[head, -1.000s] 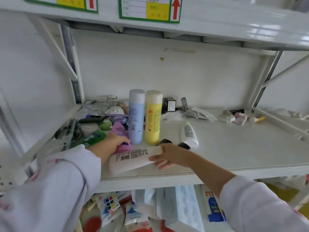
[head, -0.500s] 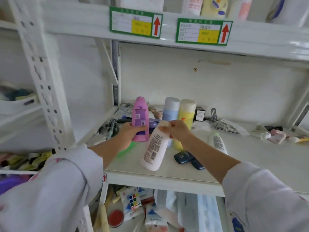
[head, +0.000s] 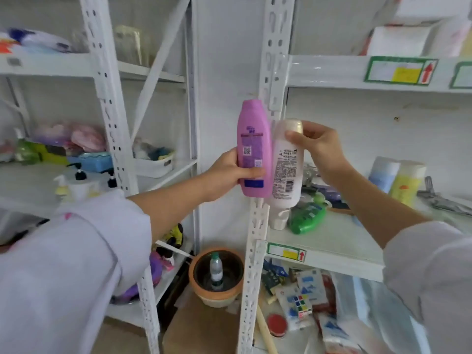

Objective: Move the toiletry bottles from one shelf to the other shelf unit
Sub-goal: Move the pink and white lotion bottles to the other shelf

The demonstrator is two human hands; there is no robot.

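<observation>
My left hand (head: 227, 173) grips a pink-purple bottle (head: 252, 146) upright by its lower half. Right beside it, touching, hangs a white bottle (head: 286, 172), held near its top by my right hand (head: 321, 149). Both bottles are in the air in front of the white upright post (head: 258, 226) between the two shelf units. On the right shelf (head: 327, 241) stand a light blue bottle (head: 383, 173) and a yellow bottle (head: 407, 183); a green bottle (head: 307, 218) lies on its side. The left shelf unit (head: 33, 180) holds pump bottles (head: 79, 183).
A white basket (head: 155, 162) sits on the left unit's shelf. On the floor between the units stands a clay pot (head: 217, 277) with a water bottle in it. Packets and a cube puzzle (head: 301, 304) lie under the right shelf. Another post (head: 112, 139) stands left.
Both hands have lifted their bottles off the right shelf and carried them up and left, to the post between the units. My view has swung left, showing the left shelf unit.
</observation>
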